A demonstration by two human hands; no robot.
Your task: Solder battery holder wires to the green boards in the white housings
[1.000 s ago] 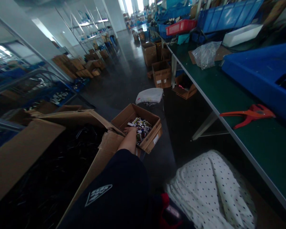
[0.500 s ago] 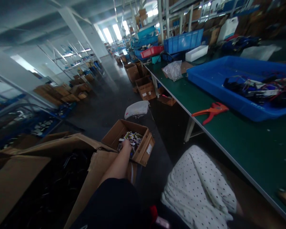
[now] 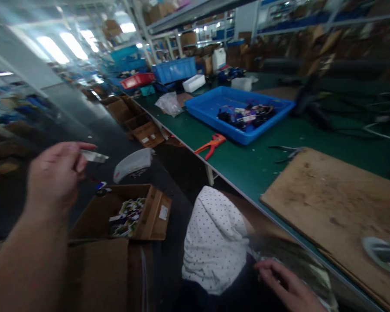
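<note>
My left hand [image 3: 56,175] is raised at the left, fingers pinched on a small flat silvery part [image 3: 94,156]. Below it on the floor stands an open cardboard box [image 3: 149,219] with several small colourful parts [image 3: 128,211] inside. My right hand [image 3: 287,286] lies low at the bottom right, fingers spread on a clear plastic bag [image 3: 299,260] beside a white dotted cloth [image 3: 214,238]. A worn brown board [image 3: 334,199] lies on the green workbench [image 3: 247,160] in front of me.
On the bench sit a blue tray [image 3: 211,108] of wired parts, an orange hand tool [image 3: 211,145], pliers [image 3: 287,151] and a crumpled plastic bag [image 3: 169,104]. More cardboard boxes [image 3: 143,130] line the aisle floor. A white sack [image 3: 133,162] lies behind the box.
My left hand has come up out of the cardboard box with a small part pinched in it. The view has swung right onto the bench, and my right hand has come into view.
</note>
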